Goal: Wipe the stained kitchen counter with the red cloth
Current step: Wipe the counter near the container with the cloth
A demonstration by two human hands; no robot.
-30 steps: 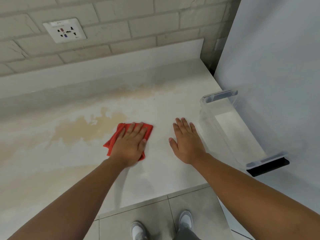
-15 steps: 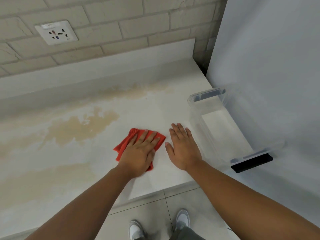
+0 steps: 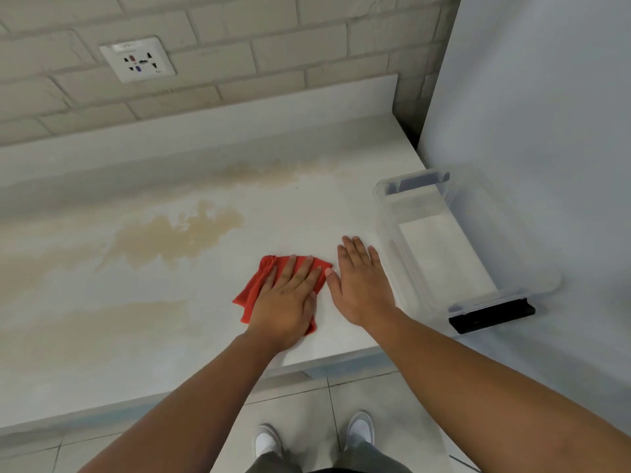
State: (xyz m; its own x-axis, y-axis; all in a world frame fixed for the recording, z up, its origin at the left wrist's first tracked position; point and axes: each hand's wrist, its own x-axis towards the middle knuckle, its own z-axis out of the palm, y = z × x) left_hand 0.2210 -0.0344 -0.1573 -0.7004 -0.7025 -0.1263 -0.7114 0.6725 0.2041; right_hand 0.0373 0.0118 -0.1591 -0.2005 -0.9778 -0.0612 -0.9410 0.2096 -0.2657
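The red cloth [image 3: 254,291] lies crumpled on the pale kitchen counter [image 3: 136,353], near its front edge. My left hand [image 3: 288,302] presses flat on the cloth, fingers together, covering most of it. My right hand [image 3: 362,286] rests flat on the bare counter just right of the cloth, its thumb almost touching my left hand. A brown stain [image 3: 174,238] spreads on the counter up and left of the cloth. Fainter stains show near the backsplash [image 3: 259,172] and at the front left [image 3: 112,319].
A clear plastic bin [image 3: 386,213] with black end clips stands at the counter's right end, against a white appliance wall [image 3: 532,114]. A wall socket [image 3: 138,59] sits in the brick wall behind. The tiled floor and my shoes [image 3: 268,442] show below the counter edge.
My left hand has slid the red cloth to the right, away from the brown stain and closer to my right hand. The right hand has stayed flat on the counter.
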